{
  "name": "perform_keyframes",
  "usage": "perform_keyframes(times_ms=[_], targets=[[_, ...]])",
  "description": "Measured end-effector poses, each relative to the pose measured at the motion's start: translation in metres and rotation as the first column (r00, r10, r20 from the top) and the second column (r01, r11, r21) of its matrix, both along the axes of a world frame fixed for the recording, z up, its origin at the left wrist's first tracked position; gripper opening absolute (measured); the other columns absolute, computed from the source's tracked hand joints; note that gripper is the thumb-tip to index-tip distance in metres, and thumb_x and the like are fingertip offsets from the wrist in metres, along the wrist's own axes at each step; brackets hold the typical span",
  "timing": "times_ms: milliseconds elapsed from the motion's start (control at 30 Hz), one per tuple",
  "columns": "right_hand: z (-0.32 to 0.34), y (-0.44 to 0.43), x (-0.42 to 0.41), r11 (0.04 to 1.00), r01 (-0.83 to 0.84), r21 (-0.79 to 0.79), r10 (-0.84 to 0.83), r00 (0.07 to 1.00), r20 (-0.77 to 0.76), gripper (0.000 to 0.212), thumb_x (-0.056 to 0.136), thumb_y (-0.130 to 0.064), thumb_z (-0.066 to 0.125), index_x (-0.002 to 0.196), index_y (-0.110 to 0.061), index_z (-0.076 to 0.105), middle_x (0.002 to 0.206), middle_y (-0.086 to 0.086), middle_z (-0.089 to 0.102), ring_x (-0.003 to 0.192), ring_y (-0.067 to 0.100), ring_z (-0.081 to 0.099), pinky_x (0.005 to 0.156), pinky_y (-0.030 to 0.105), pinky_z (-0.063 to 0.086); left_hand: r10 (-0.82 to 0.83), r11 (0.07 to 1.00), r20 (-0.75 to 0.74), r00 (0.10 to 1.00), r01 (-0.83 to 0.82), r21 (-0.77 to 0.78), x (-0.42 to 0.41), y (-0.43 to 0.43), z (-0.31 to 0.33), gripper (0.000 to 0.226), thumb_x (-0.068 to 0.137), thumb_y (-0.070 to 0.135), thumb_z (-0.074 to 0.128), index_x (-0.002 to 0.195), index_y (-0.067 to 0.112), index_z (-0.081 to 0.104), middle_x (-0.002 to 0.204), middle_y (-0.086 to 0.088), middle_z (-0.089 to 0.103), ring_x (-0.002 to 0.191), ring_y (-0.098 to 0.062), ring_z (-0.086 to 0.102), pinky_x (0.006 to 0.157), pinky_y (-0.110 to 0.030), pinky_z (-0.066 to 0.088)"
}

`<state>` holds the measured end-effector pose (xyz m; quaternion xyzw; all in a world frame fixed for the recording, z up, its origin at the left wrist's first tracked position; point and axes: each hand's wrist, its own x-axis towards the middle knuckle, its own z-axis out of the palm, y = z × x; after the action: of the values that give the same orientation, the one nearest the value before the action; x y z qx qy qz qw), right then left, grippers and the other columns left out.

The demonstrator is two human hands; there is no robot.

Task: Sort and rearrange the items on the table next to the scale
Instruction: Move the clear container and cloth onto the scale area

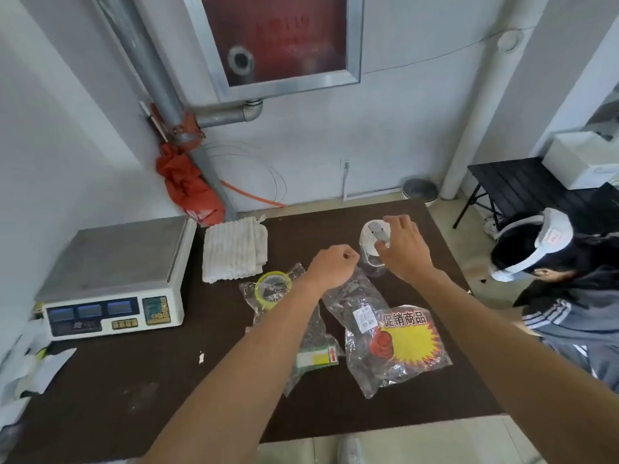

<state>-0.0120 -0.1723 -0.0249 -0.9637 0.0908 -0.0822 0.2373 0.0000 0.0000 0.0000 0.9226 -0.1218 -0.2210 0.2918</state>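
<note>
Head view: right hand (403,249) grips white-lidded jar (369,236) at the far side of brown table (160,380), fingers curled over the lid. Left hand (330,266), fingers curled closed, sits at the top edge of clear labelled bag (355,296); hold on it cannot be told. Tape roll (273,285), folded towel (232,250) and scale (114,279) lie to the left.

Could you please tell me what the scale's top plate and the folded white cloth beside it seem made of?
The scale's top plate looks like brushed steel: dull grey with a soft sheen. The folded white cloth seems cotton towelling: matte, with raised ribs.
</note>
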Motion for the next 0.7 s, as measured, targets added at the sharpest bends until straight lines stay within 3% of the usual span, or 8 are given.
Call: perform_keyframes(times_ms=[167,267,367,533,633,700], targets=[[-0.006,-0.013,0.015,0.986,0.117,0.117,-0.105,0.989,-0.105,0.06,0.097,-0.042,0.056,0.146,-0.014,0.035,0.148,0.01,0.038,0.132,0.03,0.043,0.104,0.044,0.044,-0.048,0.999,0.006,0.999,0.048,0.013,0.007,-0.027,-0.002,0.037,0.104,0.035,0.037,0.131,0.021,0.059,0.116,-0.004,0.07,0.101,-0.025,0.066,0.082,-0.035,0.049],[-0.014,-0.018,0.024,0.966,0.17,0.195,-0.13,0.971,-0.201,0.069,0.096,-0.049,0.055,0.15,-0.015,0.029,0.153,0.012,0.034,0.135,0.033,0.043,0.107,0.046,0.041,-0.023,1.0,-0.021,1.0,0.024,0.012,0.011,-0.035,-0.002,0.045,0.101,0.036,0.044,0.142,0.017,0.047,0.125,-0.007,0.064,0.105,-0.028,0.065,0.091,-0.044,0.053],[-0.023,-0.02,0.035,0.937,0.216,0.275,-0.13,0.945,-0.3,0.075,0.094,-0.053,0.056,0.152,-0.013,0.027,0.154,0.014,0.033,0.133,0.036,0.046,0.107,0.047,0.041,-0.013,0.999,-0.046,0.999,0.015,0.034,0.018,-0.039,-0.001,0.056,0.101,0.034,0.049,0.15,0.013,0.036,0.143,-0.012,0.054,0.119,-0.03,0.059,0.097,-0.042,0.048],[-0.04,-0.02,0.046,0.906,0.253,0.34,-0.134,0.931,-0.338,0.078,0.09,-0.054,0.062,0.148,-0.011,0.033,0.144,0.013,0.047,0.122,0.032,0.055,0.099,0.043,0.046,-0.026,0.998,-0.204,0.979,0.037,0.049,0.025,-0.031,-0.007,0.072,0.101,0.034,0.05,0.161,0.022,0.013,0.159,-0.009,0.039,0.136,-0.031,0.05,0.112,-0.046,0.041],[-0.043,-0.016,0.051,0.905,0.264,0.334,-0.144,0.928,-0.344,0.082,0.086,-0.056,0.066,0.147,-0.012,0.033,0.141,0.011,0.049,0.121,0.031,0.055,0.099,0.043,0.048,-0.007,1.0,-0.254,0.967,0.012,0.016,0.028,-0.023,-0.01,0.076,0.1,0.034,0.05,0.162,0.028,0.007,0.163,-0.007,0.033,0.138,-0.032,0.048,0.114,-0.048,0.039],[-0.045,-0.012,0.053,0.897,0.271,0.35,-0.132,0.919,-0.371,0.087,0.084,-0.058,0.069,0.148,-0.012,0.032,0.141,0.011,0.049,0.122,0.031,0.055,0.101,0.045,0.049,0.007,1.0,-0.266,0.964,-0.011,-0.015,0.028,-0.016,-0.014,0.076,0.1,0.031,0.051,0.162,0.031,0.007,0.159,-0.007,0.04,0.131,-0.03,0.054,0.109,-0.045,0.044]])
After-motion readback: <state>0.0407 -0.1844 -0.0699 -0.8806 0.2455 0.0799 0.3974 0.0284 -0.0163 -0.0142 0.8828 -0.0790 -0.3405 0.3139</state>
